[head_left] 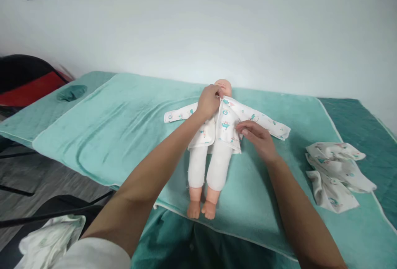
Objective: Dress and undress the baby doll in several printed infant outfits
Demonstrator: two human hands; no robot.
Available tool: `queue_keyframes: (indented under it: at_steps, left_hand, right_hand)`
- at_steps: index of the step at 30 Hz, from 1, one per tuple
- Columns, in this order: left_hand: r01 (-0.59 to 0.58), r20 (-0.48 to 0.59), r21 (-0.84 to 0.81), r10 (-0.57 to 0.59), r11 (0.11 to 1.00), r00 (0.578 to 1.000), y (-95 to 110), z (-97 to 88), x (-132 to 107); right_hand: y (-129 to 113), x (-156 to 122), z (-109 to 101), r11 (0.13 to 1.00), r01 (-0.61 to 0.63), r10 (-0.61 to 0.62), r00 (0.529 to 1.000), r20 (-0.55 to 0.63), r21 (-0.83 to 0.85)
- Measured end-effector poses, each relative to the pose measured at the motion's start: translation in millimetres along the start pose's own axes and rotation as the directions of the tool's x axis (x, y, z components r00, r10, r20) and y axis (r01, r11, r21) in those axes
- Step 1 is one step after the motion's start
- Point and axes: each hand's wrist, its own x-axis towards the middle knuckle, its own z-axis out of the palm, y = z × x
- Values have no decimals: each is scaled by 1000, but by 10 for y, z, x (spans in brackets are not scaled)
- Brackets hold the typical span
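A baby doll (212, 205) lies on its back with its feet towards me. It wears a white printed baby shirt (228, 122) with both sleeves spread out, and its legs are in white fabric (217, 170). At the neck, my left hand (209, 101) pinches the shirt's collar edge; its fingertips are partly hidden and cover some of the doll's chin area. The shirt's front edges hang slightly apart below. My right hand (256, 136) rests by the shirt's side under the sleeve, its fingers stretched out and touching the cloth.
A crumpled printed baby garment (338, 174) lies at the right on the green-covered massage table (124, 136). The table's face hole (72, 92) is at the left end. Black chairs stand left, one bearing white printed cloth (52, 240). A wall (198, 33) runs behind.
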Motion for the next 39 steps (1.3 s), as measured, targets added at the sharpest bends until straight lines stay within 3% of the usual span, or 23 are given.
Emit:
queue_keyframes:
  at_steps: [3,7,11,14,18,22,26,33,39]
  left_hand:
    - [45,-135,-30,-49,999,990,-162,-133,-298]
    - [62,-201,-45,-70,997,977,-420,-374,-1006]
    - [225,-81,-52,-228,973,970,-616,-608,-1727]
    - [182,62,53,-185,982,981,-591,-730,-2041]
    - [150,185,182,-184,972,965,-469,-793,-2165]
    - [123,186,272,-177,954,966,-408,-754,-2131]
    - [85,154,362,-149,928,977,-360,-681,-2095]
    - [157,-15,304,-160,940,987,-382,-727,-2214]
    - [164,-78,246,-149,955,986,-476,-764,-2325]
  right_hand:
    - [65,1,15,991,20,-25,999,-37,-131]
    - [118,-85,25,973,17,-40,994,-97,-232]
    - [157,-266,-1,955,-21,-14,993,-118,-297]
    - [174,-480,8,930,-79,44,993,-105,-359]
    - [149,-771,169,830,-111,55,991,-118,-546]
    - [129,-854,442,660,-126,-44,978,-206,-740]
    - [141,-769,632,579,-239,-88,932,-351,-779]
    - [127,-812,685,613,-420,-109,794,-598,-669]
    - [143,-910,696,600,-412,-91,817,-570,-686]
